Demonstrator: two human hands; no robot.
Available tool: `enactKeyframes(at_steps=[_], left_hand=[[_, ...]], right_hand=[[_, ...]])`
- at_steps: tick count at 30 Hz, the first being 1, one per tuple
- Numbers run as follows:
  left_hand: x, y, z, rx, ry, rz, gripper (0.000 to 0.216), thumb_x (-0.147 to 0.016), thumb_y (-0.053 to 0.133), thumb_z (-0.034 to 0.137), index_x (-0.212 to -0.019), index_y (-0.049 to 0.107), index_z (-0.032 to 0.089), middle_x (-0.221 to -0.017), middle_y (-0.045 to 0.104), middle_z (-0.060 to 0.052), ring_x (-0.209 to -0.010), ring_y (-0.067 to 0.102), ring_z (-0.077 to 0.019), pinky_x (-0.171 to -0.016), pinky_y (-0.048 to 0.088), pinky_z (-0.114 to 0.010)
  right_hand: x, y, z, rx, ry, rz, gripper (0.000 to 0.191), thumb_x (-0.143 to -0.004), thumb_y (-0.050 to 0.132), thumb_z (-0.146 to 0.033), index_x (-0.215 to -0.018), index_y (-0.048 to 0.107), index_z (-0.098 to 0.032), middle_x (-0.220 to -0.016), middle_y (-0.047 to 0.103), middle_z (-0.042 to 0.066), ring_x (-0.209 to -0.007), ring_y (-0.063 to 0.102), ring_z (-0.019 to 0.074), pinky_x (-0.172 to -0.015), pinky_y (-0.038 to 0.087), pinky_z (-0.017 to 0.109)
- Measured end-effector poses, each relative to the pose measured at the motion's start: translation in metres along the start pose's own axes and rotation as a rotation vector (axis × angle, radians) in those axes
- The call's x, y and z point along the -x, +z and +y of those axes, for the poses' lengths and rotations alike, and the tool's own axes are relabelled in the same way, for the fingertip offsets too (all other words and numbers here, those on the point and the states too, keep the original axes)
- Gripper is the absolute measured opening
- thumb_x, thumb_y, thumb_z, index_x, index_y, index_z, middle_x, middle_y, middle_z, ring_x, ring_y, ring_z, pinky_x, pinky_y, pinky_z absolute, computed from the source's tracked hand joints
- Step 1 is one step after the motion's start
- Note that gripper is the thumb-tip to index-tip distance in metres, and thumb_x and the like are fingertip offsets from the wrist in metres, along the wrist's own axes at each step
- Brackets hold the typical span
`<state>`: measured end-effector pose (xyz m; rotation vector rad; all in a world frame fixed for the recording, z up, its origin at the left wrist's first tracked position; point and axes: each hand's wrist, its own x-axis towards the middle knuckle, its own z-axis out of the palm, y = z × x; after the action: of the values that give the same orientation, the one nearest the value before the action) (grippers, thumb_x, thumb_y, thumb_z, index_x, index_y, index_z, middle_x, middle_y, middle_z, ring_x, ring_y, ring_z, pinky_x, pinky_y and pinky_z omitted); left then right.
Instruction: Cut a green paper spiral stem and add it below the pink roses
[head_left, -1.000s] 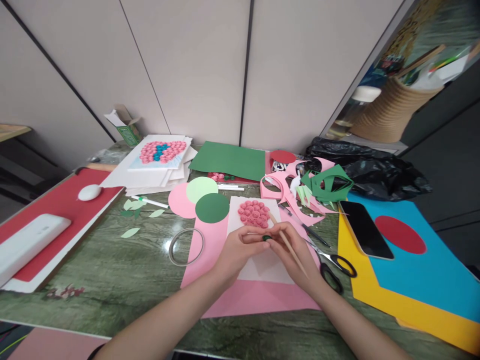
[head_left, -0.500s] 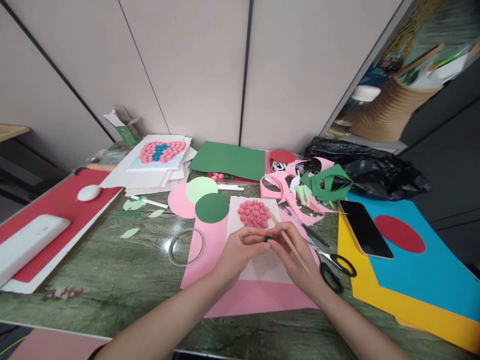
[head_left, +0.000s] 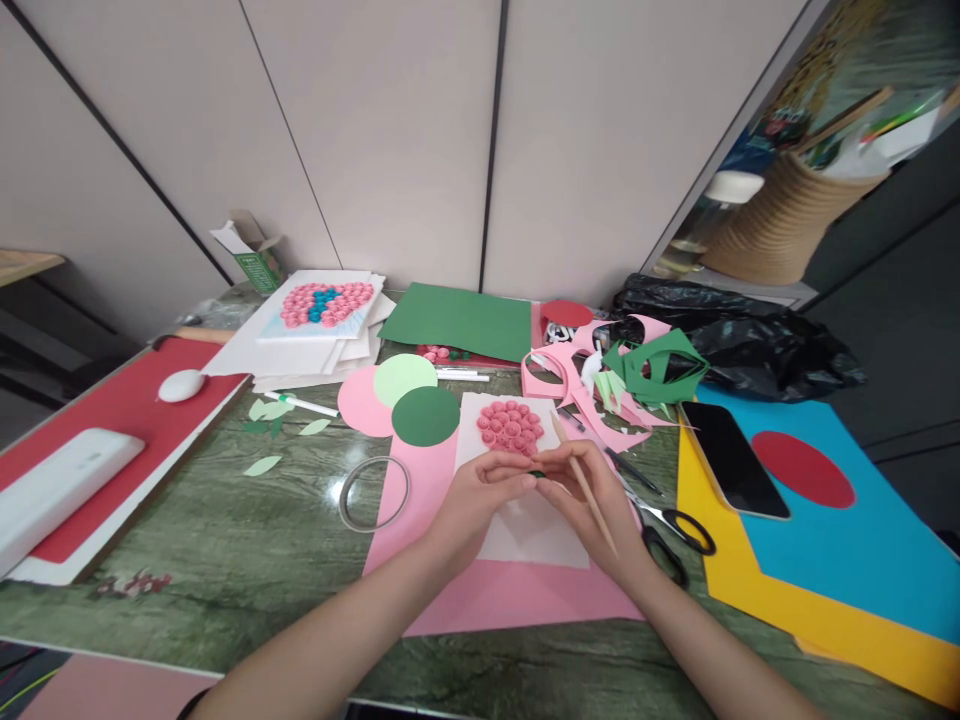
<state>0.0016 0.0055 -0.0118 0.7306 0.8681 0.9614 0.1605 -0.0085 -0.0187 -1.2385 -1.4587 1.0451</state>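
Between the fingertips of both hands sits a small dark green paper piece (head_left: 536,474), mostly covered, perhaps a roll. My left hand (head_left: 480,500) pinches it from the left. My right hand (head_left: 589,500) pinches it from the right and also carries a thin wooden stick (head_left: 592,500), slanting across the fingers. Beneath the hands lies a white sheet (head_left: 532,540) with a cluster of pink rolled paper flowers (head_left: 511,424), on a larger pink sheet (head_left: 517,600). Round cut-outs in dark green (head_left: 425,416), light green (head_left: 405,378) and pink (head_left: 360,402) overlap on the left.
Black-handled scissors (head_left: 686,530) and a phone (head_left: 735,460) lie right, the phone partly on blue paper (head_left: 832,560). A tape roll (head_left: 343,500), pale leaf cut-outs (head_left: 262,466) and a glue gun-like white case (head_left: 67,490) are left. Paper scraps (head_left: 585,370) lie behind.
The wooden stick has shifted slightly in my right hand, and its upper end stands a little farther right of the flowers. Both hands still hold the green piece in nearly the same place.
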Motion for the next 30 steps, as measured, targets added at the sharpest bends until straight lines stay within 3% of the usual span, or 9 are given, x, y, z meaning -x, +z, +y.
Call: enactKeyframes(at_steps=[7, 18, 25, 30], left_hand=[[-0.0015, -0.0013, -0.0023, -0.012, 0.029, -0.01, 0.021, -0.065, 0.075, 0.022, -0.082, 0.066, 0.016, -0.089, 0.071, -0.006, -0.087, 0.062, -0.0164, -0.084, 0.042, -0.03], [0.0012, 0.0008, 0.0013, -0.043, 0.067, -0.014, 0.022, -0.068, 0.073, 0.024, -0.086, 0.064, 0.016, -0.09, 0.07, -0.006, -0.089, 0.062, -0.0178, -0.084, 0.043, -0.03], [0.0013, 0.0011, 0.0032, -0.156, 0.016, 0.016, 0.019, -0.07, 0.07, 0.026, -0.086, 0.065, 0.017, -0.079, 0.069, -0.003, -0.075, 0.06, -0.0138, -0.071, 0.042, -0.026], [0.0001, 0.0, 0.0003, -0.14, 0.07, -0.011, 0.02, -0.07, 0.071, 0.022, -0.087, 0.064, 0.016, -0.09, 0.069, -0.005, -0.087, 0.061, -0.0156, -0.081, 0.043, -0.027]], right_hand=[[0.0017, 0.0015, 0.0018, 0.153, -0.047, -0.017, 0.024, -0.081, 0.062, -0.027, -0.098, 0.046, -0.025, -0.097, 0.062, 0.005, -0.089, 0.062, 0.0197, -0.082, 0.051, 0.039], [0.0003, 0.0012, 0.0005, 0.065, -0.028, -0.032, 0.024, -0.08, 0.062, -0.033, -0.098, 0.047, -0.025, -0.098, 0.062, 0.005, -0.093, 0.063, 0.0211, -0.085, 0.051, 0.038], [0.0017, -0.0013, -0.0003, -0.005, -0.015, -0.104, 0.02, -0.084, 0.057, -0.029, -0.1, 0.047, -0.025, -0.1, 0.059, 0.005, -0.095, 0.061, 0.0199, -0.085, 0.051, 0.036], [0.0014, 0.0002, 0.0012, 0.032, -0.006, -0.061, 0.022, -0.082, 0.06, -0.029, -0.1, 0.046, -0.025, -0.098, 0.059, 0.003, -0.092, 0.062, 0.0194, -0.084, 0.051, 0.036]])
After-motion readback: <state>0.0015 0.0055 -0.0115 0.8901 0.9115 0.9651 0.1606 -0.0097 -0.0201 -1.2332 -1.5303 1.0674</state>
